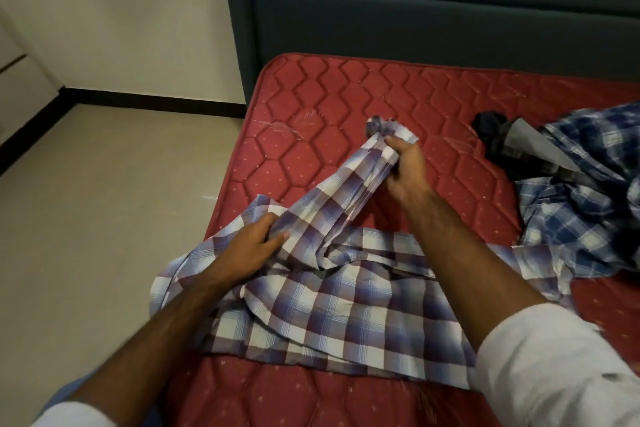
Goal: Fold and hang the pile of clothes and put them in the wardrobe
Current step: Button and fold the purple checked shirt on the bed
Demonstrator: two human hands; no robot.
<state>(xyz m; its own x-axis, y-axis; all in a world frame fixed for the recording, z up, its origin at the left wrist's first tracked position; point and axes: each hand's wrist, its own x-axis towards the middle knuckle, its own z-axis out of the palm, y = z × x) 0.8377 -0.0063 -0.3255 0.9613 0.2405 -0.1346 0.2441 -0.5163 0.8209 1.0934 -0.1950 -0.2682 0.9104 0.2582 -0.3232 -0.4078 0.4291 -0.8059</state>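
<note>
**First shirt only half laid out; the pile and the wardrobe are still ahead of you**

You are early in the job. The checked shirt point(332, 305) lies spread across the near corner of the red mattress point(311, 97), its body fairly flat but rumpled in the middle, with its left edge hanging a little over the side of the bed. It is not folded yet, and no crisp fold line shows anywhere on it.

Your right hand point(403, 166) is clamped around the bunched end of one sleeve point(349, 184), lifted off the mattress and stretched away from you toward the headboard point(415, 10). Your left hand point(259, 237) rests on the shoulder end of that sleeve, fingers curled into the cloth and thumb pressing it down. The hands are well apart, with the sleeve taut between them. I judge you are straightening the sleeve before laying it over the body of the shirt.

Still to do here: bring the sleeve in, deal with the other sleeve, which lies out toward the right, then fold the body.

To the right the pile of clothes point(581, 204) waits untouched: a darker blue checked garment heaped with something grey and black. No hanger and no wardrobe are in view, so nothing shown here has been hung or put away.
</note>
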